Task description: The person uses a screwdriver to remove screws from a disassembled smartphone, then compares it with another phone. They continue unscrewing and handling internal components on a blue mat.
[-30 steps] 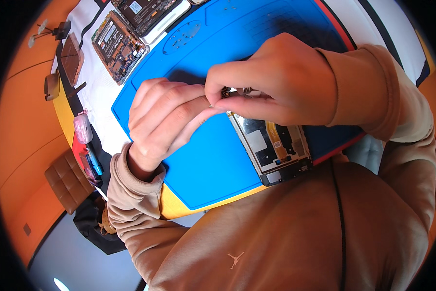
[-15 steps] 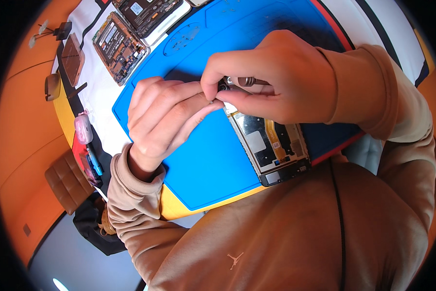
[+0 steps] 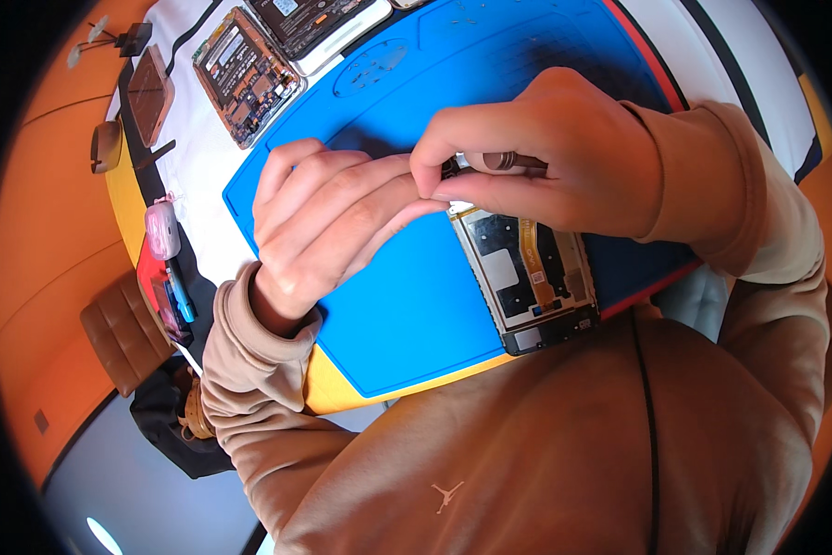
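Observation:
An opened phone (image 3: 501, 268) lies near the mat's front edge, its inner plate, a pale square patch and a yellowish flex cable exposed. Its far end is covered by my hands. My right hand (image 3: 564, 157) is closed above that end, with thumb and forefinger pinched together. A slim dark screwdriver (image 3: 501, 161) with metallic bands lies inside its curled fingers. From the left, my left hand (image 3: 333, 217) brings its fingertips, pressed together, against the right fingertips. Whatever is pinched there is too small and hidden to make out.
Under the phone is a blue work mat (image 3: 407, 324) with small parts in a far recess (image 3: 370, 69). Beyond its far left edge lie two opened phones, a brown one (image 3: 245, 79) and a dark one (image 3: 319, 23). A pink case (image 3: 162, 231) and blue pen (image 3: 180, 296) sit at left.
Both hands and the phone appear slightly further right in view, as the whole view has shifted a little. The fingertips stay pinched together.

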A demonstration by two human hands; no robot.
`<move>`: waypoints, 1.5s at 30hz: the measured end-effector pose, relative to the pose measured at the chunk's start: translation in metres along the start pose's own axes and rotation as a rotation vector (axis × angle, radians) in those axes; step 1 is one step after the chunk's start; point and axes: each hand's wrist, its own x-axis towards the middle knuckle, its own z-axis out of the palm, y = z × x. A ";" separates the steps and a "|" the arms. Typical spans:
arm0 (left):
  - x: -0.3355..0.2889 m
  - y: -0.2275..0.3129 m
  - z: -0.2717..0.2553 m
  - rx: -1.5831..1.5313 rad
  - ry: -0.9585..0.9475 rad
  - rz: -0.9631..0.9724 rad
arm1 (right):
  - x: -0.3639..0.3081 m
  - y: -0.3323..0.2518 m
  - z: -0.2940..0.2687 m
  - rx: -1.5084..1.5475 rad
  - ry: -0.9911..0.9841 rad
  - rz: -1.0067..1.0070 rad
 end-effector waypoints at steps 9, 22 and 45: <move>0.002 0.001 -0.002 -0.007 0.007 0.021 | -0.001 -0.002 -0.004 0.163 -0.229 0.118; -0.001 -0.004 -0.002 -0.080 -0.025 -0.010 | 0.010 0.003 -0.027 -0.437 0.009 -0.056; 0.003 -0.006 0.010 -0.158 -0.034 -0.140 | -0.002 -0.009 -0.047 -0.534 -0.231 0.105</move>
